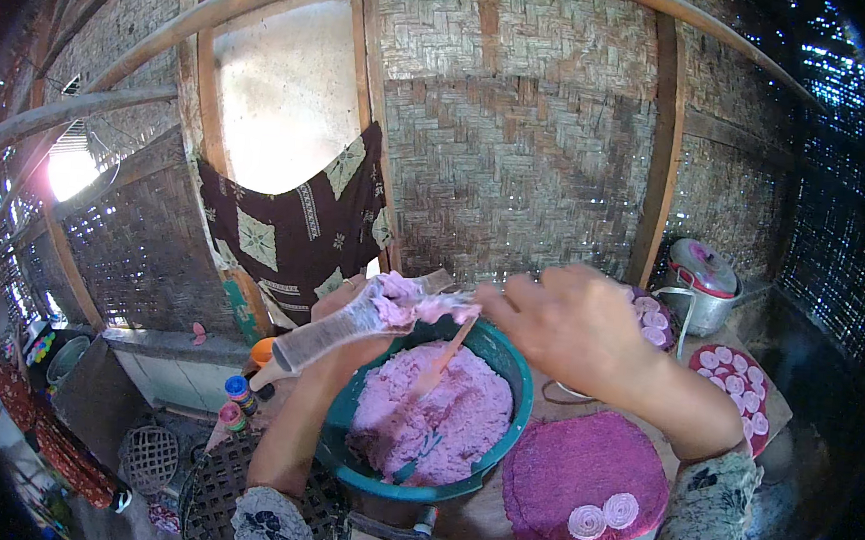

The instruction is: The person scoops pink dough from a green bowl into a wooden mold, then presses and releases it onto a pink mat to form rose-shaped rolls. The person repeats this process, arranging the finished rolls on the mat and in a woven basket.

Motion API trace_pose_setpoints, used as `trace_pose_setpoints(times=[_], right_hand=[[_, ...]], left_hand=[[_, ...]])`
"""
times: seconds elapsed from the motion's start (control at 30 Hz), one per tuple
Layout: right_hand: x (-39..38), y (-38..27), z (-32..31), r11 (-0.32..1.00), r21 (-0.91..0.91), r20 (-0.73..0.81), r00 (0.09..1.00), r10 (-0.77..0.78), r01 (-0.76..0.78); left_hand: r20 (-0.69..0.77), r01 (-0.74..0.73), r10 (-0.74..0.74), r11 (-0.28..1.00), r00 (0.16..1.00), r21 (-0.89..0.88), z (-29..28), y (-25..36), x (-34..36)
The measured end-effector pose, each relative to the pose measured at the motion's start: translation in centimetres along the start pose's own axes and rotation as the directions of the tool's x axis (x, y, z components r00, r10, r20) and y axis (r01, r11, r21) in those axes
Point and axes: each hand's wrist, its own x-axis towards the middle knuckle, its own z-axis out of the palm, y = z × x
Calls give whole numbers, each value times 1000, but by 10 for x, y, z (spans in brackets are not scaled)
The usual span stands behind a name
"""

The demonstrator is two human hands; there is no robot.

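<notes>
My left hand (352,347) grips a translucent, trough-like implement (319,339) above the teal bowl (499,360), with soft pink mixture (395,304) on its upper end. My right hand (573,335) is beside that end, curled fingertips at or very near the mixture; motion blur hides whether they pinch it. The bowl holds a large mound of pink mixture (468,413). A wooden stick or spatula (443,361) stands in it at a slant, and a teal utensil (418,453) is partly buried.
Magenta mats (575,461) carry pale coiled rounds (620,511); more laden mats (730,386) lie right, near a lidded pot (701,294). Small colored jars (237,391), an orange bowl (262,351) and dark woven trays (212,485) are left. Red patterned clothing (27,402) shows far left.
</notes>
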Motion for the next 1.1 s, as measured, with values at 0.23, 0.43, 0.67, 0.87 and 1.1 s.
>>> trace_pose_setpoints(times=[0.23,0.43,0.67,0.87,1.1], right_hand=[[-9,-32,52,996,12,80,993,-87,87],[-39,-5,21,986,160,73,997,31,-43],[-17,0,27,995,95,-6,1000,17,-17],[-8,-27,51,991,124,59,997,-56,48],[-51,-20,37,967,237,72,994,77,-92]], left_hand=[[125,-54,82,974,989,-218,-13,26,-3],[81,148,-127,922,989,-359,56,-65,-40],[-61,-122,124,992,990,42,26,-27,-20],[18,-103,107,981,994,-166,-2,28,-6],[125,276,-248,893,961,-354,5,-12,-32]])
